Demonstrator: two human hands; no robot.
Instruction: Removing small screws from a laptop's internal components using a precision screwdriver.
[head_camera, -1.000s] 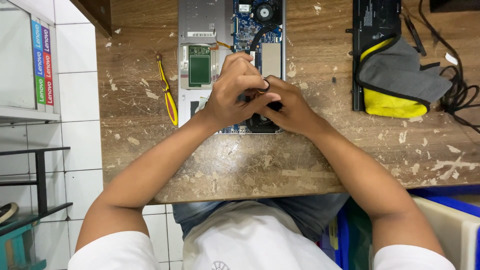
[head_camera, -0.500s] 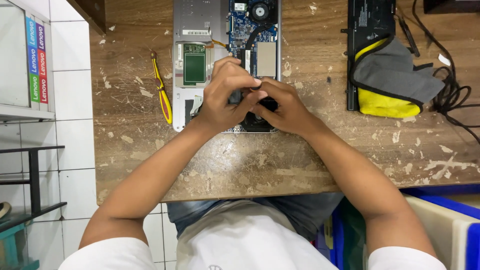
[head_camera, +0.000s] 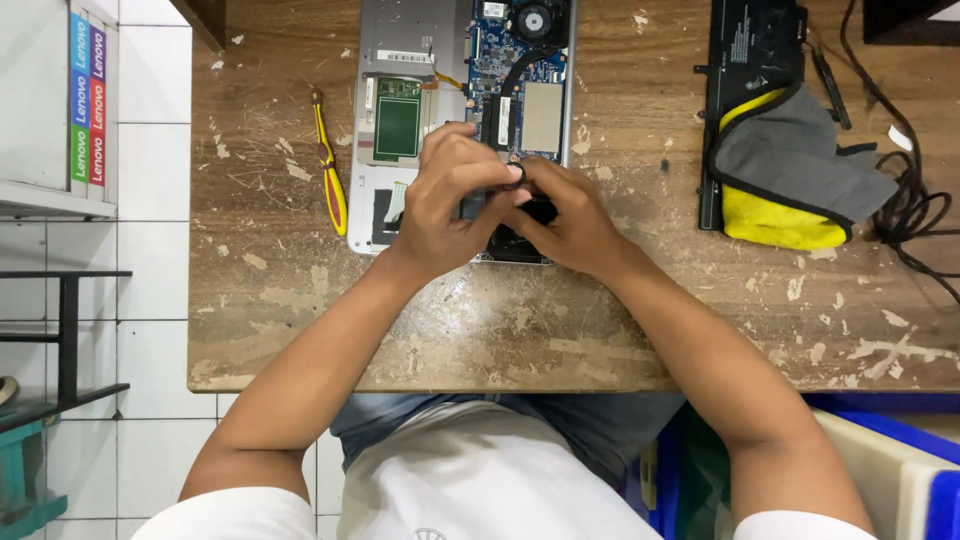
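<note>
Working over the opened laptop (head_camera: 440, 90), both hands are meeting above its near edge on the scarred wooden table (head_camera: 560, 320). Left hand (head_camera: 445, 205) is arching from the left, fingers curled and pinching a small dark part (head_camera: 540, 211); a ring is showing on one fingertip. Right hand (head_camera: 575, 220) is angling in from the right, fingers bent around the same part, thumbs touching. The hands are hiding the part's exact shape and the laptop's lower boards. A yellow-handled screwdriver (head_camera: 330, 170) is lying just left of the laptop. A grey-and-yellow pouch (head_camera: 790, 170) is resting on a black battery pack (head_camera: 750, 50), well apart to the right, beside tangled black cables (head_camera: 905, 200).
</note>
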